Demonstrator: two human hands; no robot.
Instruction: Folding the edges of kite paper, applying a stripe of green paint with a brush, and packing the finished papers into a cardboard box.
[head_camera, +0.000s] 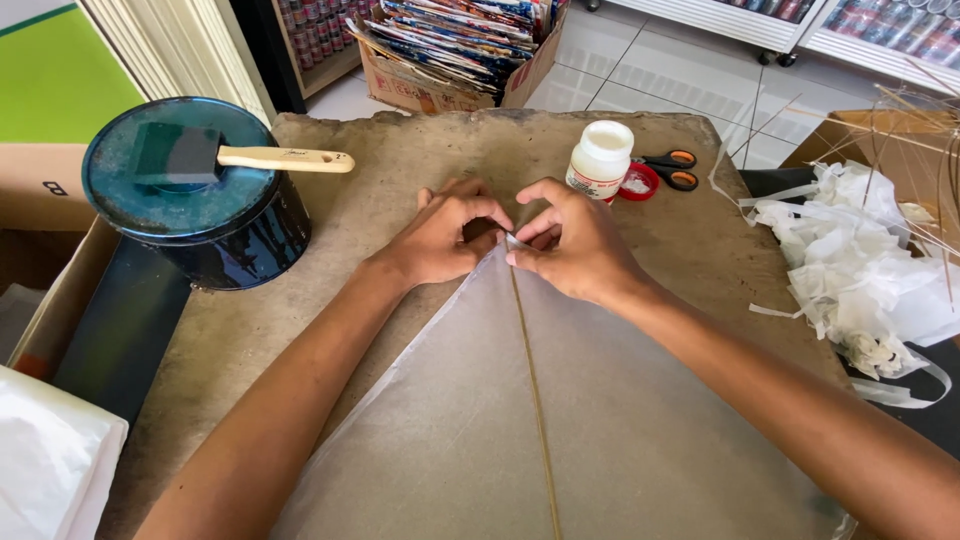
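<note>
White tiled floor (640, 70) in daylight — worn brown worktable (400, 160), shelving (320, 40) behind.

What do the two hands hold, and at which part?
Both the left hand and right hand pinch the thin paper sheet at its top corner, over the stick.
</note>
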